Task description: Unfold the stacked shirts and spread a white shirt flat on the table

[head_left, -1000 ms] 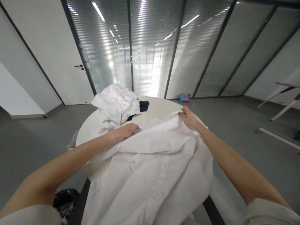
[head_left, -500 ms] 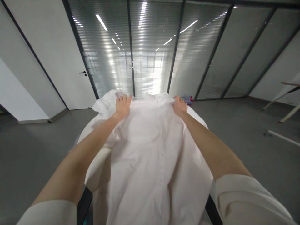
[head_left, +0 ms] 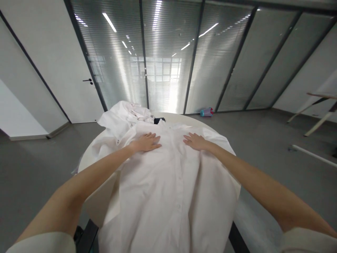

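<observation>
A white button-up shirt (head_left: 171,189) lies spread front-up over a round white table (head_left: 97,203), its lower part hanging off the near edge. My left hand (head_left: 146,142) rests flat on the shirt's upper left chest, fingers stretched out. My right hand (head_left: 195,141) lies flat on the upper right chest, fingers also extended. Both palms press on the fabric on either side of the button line; neither grips anything.
A crumpled pile of white garments (head_left: 123,117) sits at the table's far left, with a dark cloth (head_left: 159,120) beside it. A teal and pink bottle (head_left: 206,112) lies on the grey floor by the glass wall. Table legs and a bar lie on the floor at right.
Both hands held the shirt's top edge up and carried it far over the table. Now the shirt lies flat, and both hands have let go and rest open on its chest.
</observation>
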`<act>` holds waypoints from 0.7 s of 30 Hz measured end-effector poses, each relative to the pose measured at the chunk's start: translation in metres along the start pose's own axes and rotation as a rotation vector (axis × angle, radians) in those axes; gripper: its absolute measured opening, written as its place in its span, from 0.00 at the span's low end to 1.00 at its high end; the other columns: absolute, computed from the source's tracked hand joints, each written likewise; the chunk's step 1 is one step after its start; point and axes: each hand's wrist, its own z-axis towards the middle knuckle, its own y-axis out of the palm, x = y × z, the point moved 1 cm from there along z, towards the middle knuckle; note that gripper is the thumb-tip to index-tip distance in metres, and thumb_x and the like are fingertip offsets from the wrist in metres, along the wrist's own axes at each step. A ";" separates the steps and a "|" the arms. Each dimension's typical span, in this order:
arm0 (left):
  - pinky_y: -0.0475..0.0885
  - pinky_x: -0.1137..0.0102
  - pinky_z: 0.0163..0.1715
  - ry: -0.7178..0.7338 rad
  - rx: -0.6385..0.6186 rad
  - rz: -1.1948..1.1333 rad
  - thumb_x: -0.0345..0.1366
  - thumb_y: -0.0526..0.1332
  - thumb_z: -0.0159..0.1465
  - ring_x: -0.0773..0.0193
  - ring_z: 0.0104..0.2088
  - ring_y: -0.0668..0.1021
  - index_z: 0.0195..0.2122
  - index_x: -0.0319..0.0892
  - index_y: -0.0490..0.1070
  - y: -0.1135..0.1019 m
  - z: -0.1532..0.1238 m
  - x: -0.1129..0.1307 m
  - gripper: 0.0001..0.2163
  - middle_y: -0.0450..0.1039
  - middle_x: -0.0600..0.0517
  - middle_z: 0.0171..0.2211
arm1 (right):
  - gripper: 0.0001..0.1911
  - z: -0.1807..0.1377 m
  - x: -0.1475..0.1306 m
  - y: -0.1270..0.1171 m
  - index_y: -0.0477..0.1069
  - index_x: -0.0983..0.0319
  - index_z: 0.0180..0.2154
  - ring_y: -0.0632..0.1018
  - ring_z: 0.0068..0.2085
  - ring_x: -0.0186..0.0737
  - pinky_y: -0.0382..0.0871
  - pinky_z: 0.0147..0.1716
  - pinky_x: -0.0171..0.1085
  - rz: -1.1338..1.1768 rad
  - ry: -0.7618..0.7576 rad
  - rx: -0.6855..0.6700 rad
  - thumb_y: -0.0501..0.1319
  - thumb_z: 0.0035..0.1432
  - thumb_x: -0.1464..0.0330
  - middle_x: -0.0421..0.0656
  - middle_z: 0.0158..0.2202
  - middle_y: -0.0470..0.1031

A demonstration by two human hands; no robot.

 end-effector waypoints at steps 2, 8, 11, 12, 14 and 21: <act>0.56 0.52 0.63 -0.052 -0.077 -0.057 0.56 0.45 0.72 0.40 0.69 0.58 0.71 0.40 0.54 0.009 -0.002 -0.002 0.33 0.54 0.36 0.69 | 0.35 -0.015 0.016 0.002 0.57 0.53 0.69 0.54 0.71 0.60 0.49 0.66 0.62 0.036 -0.041 0.045 0.42 0.67 0.45 0.46 0.72 0.52; 0.59 0.56 0.64 -0.045 0.003 -0.101 0.53 0.48 0.71 0.45 0.66 0.65 0.65 0.41 0.64 0.011 -0.003 -0.002 0.28 0.63 0.39 0.65 | 0.25 -0.053 0.122 -0.011 0.70 0.59 0.60 0.67 0.65 0.53 0.58 0.66 0.52 0.329 0.230 0.446 0.54 0.62 0.65 0.48 0.63 0.69; 0.59 0.55 0.64 -0.022 0.058 -0.148 0.52 0.46 0.72 0.48 0.66 0.65 0.63 0.42 0.66 0.010 0.000 0.007 0.27 0.63 0.39 0.65 | 0.24 -0.079 0.161 0.000 0.74 0.62 0.56 0.77 0.55 0.55 0.71 0.56 0.52 0.439 0.375 0.409 0.55 0.59 0.66 0.51 0.53 0.78; 0.57 0.54 0.65 -0.016 0.063 -0.168 0.53 0.46 0.72 0.47 0.68 0.63 0.64 0.42 0.65 0.011 0.002 0.010 0.27 0.60 0.40 0.67 | 0.24 -0.087 0.167 0.007 0.74 0.61 0.55 0.80 0.51 0.53 0.74 0.52 0.50 0.497 0.372 0.377 0.55 0.59 0.66 0.50 0.50 0.80; 0.53 0.50 0.66 -0.039 0.042 -0.203 0.55 0.46 0.72 0.44 0.70 0.57 0.68 0.44 0.60 0.013 0.006 0.016 0.29 0.54 0.41 0.70 | 0.23 -0.100 0.170 0.023 0.74 0.58 0.54 0.82 0.46 0.47 0.77 0.47 0.45 0.695 0.328 0.294 0.56 0.58 0.67 0.46 0.47 0.82; 0.61 0.59 0.64 0.009 0.080 -0.266 0.50 0.50 0.72 0.52 0.64 0.68 0.61 0.40 0.68 -0.008 -0.011 0.013 0.25 0.67 0.41 0.63 | 0.20 -0.104 0.156 0.020 0.78 0.62 0.49 0.79 0.52 0.53 0.72 0.53 0.49 0.577 0.477 0.540 0.57 0.57 0.67 0.51 0.46 0.81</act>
